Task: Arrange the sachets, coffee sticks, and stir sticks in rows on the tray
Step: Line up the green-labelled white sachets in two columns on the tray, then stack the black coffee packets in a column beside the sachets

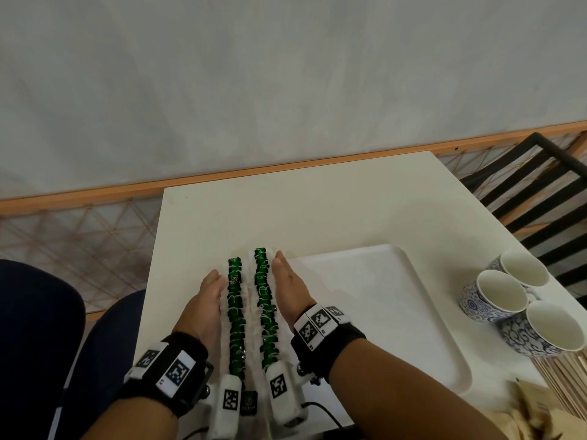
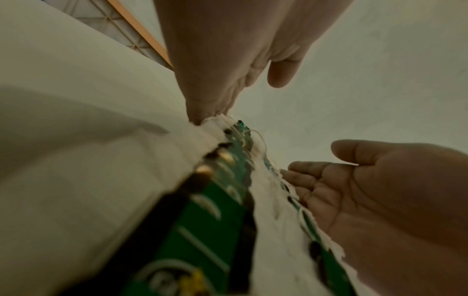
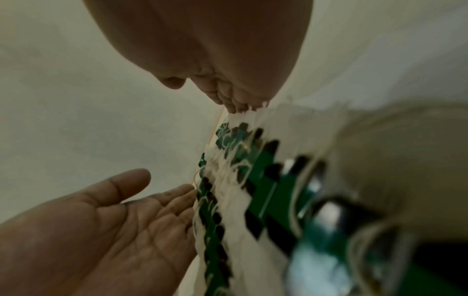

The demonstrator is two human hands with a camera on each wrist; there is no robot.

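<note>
sachets (image 1: 251,315) lie in two long overlapping rows, green and white, running from 6 o'clock toward 12 o'clock on the desk (image 1: 286,211), at the tray (image 1: 397,312)'s 9 o'clock edge. the left hand (image 1: 203,303) stands edgewise against the row at 9 o'clock, its grip flat and straight-fingered; the right hand (image 1: 289,287) presses likewise from 3 o'clock, holding nothing, the rows squeezed between both palms. three patterned cups (image 1: 521,300) cluster at 3 o'clock, beyond the tray, with stir sticks (image 1: 562,379) just nearer.
</note>
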